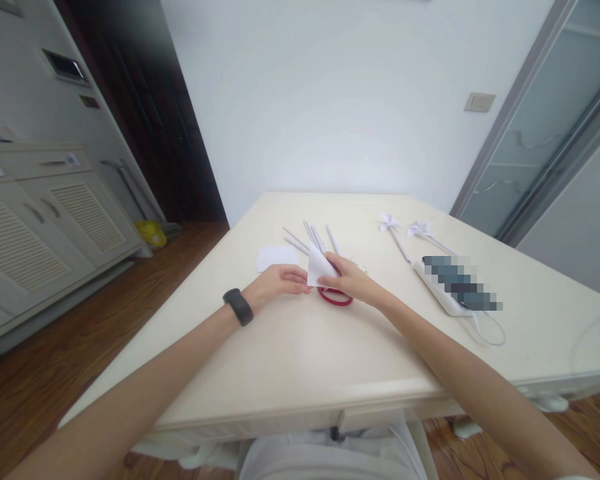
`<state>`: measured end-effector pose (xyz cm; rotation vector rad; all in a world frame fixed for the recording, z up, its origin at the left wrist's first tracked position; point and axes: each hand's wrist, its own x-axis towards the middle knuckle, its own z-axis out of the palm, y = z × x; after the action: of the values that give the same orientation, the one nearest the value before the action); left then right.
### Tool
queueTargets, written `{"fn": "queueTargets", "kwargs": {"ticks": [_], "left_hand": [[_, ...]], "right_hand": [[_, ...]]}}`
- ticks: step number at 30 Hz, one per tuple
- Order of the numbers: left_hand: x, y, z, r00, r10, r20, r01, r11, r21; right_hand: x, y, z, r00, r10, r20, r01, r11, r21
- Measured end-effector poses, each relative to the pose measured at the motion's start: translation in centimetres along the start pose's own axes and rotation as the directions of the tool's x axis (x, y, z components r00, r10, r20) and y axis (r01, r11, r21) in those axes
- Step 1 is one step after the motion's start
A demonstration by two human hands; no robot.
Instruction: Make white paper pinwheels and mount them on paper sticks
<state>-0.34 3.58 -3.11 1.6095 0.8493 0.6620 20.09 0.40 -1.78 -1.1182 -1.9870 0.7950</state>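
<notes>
Head view is showing both hands meeting over the middle of a cream bench [290,360]. The left hand [276,281], with a dark band [238,307] on its wrist, is pinching the lower left edge of a folded white paper [320,268], its grip closed on that edge. The right hand [353,280] is holding the paper's right side, its grip closed on it too, and is resting over red scissors [336,297] whose handle loop is showing just under the fingers; whether the hand is touching the scissors I cannot tell. The paper is standing tilted, point up, just above the bench between the two hands. Behind it several white sticks [313,239] are lying fanned out, and a flat white sheet [276,257] is lying just left of them. Farther right two small paper pinwheels [391,224] are lying on their sticks, near a white power strip [443,297] with its cord looping toward the bench edge.
</notes>
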Motion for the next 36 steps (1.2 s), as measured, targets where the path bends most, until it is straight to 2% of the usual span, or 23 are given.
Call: {"fn": "queueTargets", "kwargs": {"ticks": [8, 14, 28, 36], "left_hand": [[-0.27, 0.22, 0.10, 0.999, -0.048, 0.007, 0.048, 0.994, -0.098], [-0.26, 0.13, -0.26, 0.991, -0.102, 0.088, 0.115, 0.980, -0.159], [-0.12, -0.20, -0.21, 0.994, -0.110, 0.000, 0.108, 0.979, -0.175], [-0.24, 0.10, -0.11, 0.996, -0.092, -0.015, 0.089, 0.989, -0.121]], "right_hand": [[0.07, 0.04, 0.08, 1.000, -0.009, -0.011, 0.008, 0.999, -0.035], [0.11, 0.15, 0.09, 1.000, -0.022, -0.009, 0.021, 0.998, -0.052], [0.02, 0.31, 0.25, 0.999, -0.035, 0.030, 0.036, 0.998, -0.050], [-0.07, 0.14, 0.18, 0.999, -0.042, 0.030, 0.043, 0.998, -0.041]]}}
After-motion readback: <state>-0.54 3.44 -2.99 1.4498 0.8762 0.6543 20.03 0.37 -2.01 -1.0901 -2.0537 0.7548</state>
